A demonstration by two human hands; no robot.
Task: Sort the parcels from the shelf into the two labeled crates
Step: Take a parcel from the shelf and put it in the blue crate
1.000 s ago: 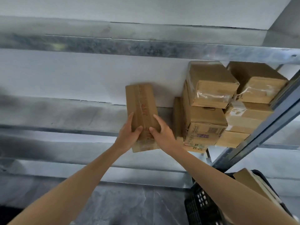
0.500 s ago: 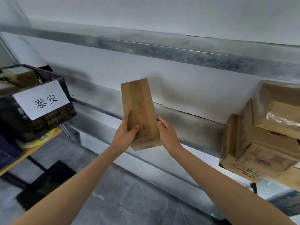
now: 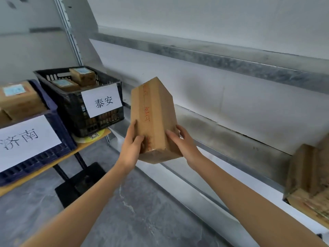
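Parcel: a long brown cardboard parcel [image 3: 153, 120], held up on end in mid-air, in front of the metal shelf [image 3: 222, 132] and just right of the crates. It touches neither!
Left hand: the left hand [image 3: 132, 145] grips the lower left side, thumb across the front face.
Right hand: the right hand [image 3: 183, 141] presses the lower right side, fingers laid along it and partly hidden behind the box. A two-handed clamp, down low.
Marking: red handwriting runs down the taped front, too blurred to read from here.
Black crate: the black crate [image 3: 74, 111] is the nearest target, with a white label [image 3: 102, 100] reading 泰安 and small boxes [image 3: 82, 76] already inside.
Blue crate: the blue crate [image 3: 65, 139] sits further left with a paper label [image 3: 26, 139] reading 济南 and a taped box [image 3: 19, 98] in it.
Stand: both crates rest on a wooden board [image 3: 92, 141] on a black stand.
Step in hand: by my reading, checking the address and choosing a crate.
How to do it well: read the red writing before committing. Keep both palms on. Lift over the crate rim, tip the box flat, and lower it beside the boxes already there rather than dropping it on them.
Shelf stock: more cartons [image 3: 309, 179] wait at the far right, so plenty is left to sort.
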